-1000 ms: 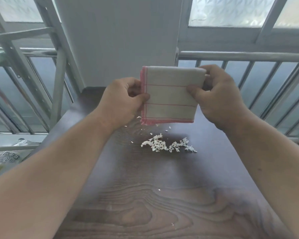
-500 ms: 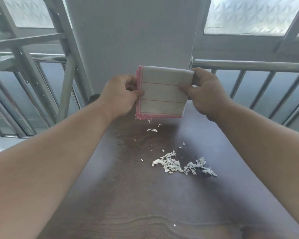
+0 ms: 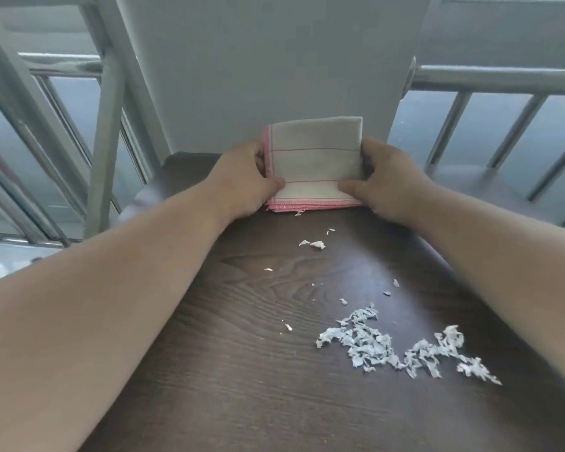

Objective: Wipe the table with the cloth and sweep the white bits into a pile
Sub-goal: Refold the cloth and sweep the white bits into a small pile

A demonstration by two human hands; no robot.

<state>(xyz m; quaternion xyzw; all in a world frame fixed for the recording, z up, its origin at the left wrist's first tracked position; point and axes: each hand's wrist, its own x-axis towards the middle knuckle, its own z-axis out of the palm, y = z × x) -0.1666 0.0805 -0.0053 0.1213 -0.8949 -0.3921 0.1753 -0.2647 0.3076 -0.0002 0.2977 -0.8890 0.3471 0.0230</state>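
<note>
Folded cloth (image 3: pixel 315 164) held upright at far end of dark wood table (image 3: pixel 242 370), pink-hemmed lower edge at or just above tabletop. Pinched at left edge by left hand (image 3: pixel 242 181), at right edge by right hand (image 3: pixel 388 181), thumbs on near face. Main pile of white bits (image 3: pixel 402 347) well nearer than cloth, toward right. Scattered bits (image 3: pixel 313 244) between cloth and pile. Grey pillar (image 3: pixel 274 60) directly behind cloth; metal railing (image 3: pixel 503 79) to either side

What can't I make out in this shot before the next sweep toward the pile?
Head view only:
- Fingers of the left hand and right hand: behind the cloth; thumbs show in front.
- Table far edge: hidden by the cloth and hands.
- Whether the cloth's hem touches the table.
- Any white bits under the forearms.
</note>
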